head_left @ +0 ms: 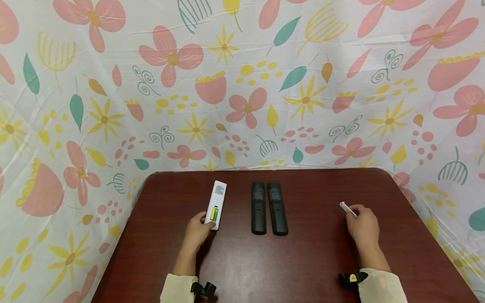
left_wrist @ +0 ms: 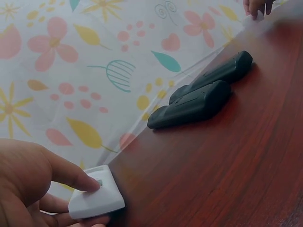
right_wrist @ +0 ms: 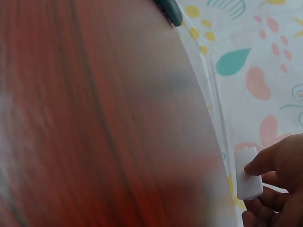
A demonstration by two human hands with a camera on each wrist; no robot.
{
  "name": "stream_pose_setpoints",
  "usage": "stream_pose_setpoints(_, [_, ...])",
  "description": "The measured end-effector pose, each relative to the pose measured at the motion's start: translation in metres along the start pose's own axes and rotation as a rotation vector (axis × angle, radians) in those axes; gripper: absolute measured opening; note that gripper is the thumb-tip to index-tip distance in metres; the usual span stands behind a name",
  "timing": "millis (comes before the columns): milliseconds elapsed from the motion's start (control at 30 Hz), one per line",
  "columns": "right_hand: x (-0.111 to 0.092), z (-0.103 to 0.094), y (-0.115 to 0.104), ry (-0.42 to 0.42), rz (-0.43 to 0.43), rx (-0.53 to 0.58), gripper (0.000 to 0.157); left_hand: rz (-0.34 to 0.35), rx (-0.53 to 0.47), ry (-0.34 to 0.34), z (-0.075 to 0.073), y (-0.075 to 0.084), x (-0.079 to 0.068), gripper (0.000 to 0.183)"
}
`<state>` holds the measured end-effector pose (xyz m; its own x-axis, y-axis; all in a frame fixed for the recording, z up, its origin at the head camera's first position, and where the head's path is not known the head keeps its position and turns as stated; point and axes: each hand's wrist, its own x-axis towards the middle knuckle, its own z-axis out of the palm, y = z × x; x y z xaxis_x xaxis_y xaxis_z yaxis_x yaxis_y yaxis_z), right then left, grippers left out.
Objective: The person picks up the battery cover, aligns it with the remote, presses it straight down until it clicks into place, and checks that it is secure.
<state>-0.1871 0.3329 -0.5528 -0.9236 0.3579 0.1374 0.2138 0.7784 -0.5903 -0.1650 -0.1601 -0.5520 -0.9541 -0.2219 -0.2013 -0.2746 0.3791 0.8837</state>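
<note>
On the left of the table, a white remote control [head_left: 219, 191] lies back side up, with a printed code at its far end. Its battery compartment is uncovered and shows yellow-green batteries [head_left: 214, 213]. My left hand [head_left: 198, 230] grips the near end, thumb on top and fingers underneath, as the left wrist view shows. Over at the right, my right hand [head_left: 364, 226] pinches a small white battery cover [right_wrist: 247, 180] between thumb and fingers. Two black remote controls [head_left: 259, 210] [head_left: 278, 210] lie back side up between the hands, apart from both.
The dark red-brown wooden table [head_left: 314, 252] ends at the back against a white floral cloth [head_left: 246, 139], which also hangs along both sides. A black wrist strap [head_left: 203, 289] sits at the left sleeve, and a similar strap [head_left: 352, 278] at the right.
</note>
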Motion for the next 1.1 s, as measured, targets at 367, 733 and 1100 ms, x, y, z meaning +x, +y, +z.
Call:
stream_pose_setpoints(367, [-0.008, 0.006, -0.016, 0.075, -0.066, 0.08, 0.023, -0.01, -0.141, -0.039, 0.002, -0.002, 0.0, 0.053])
stream_pose_setpoints(733, [-0.013, 0.007, -0.032, 0.073, -0.081, 0.116, 0.021, -0.03, -0.298, -0.085, 0.004, -0.003, -0.002, 0.051])
stream_pose_setpoints(1100, [-0.015, 0.01, -0.042, 0.018, -0.018, 0.176, 0.026, -0.027, -0.369, -0.158, 0.006, 0.004, -0.008, 0.05])
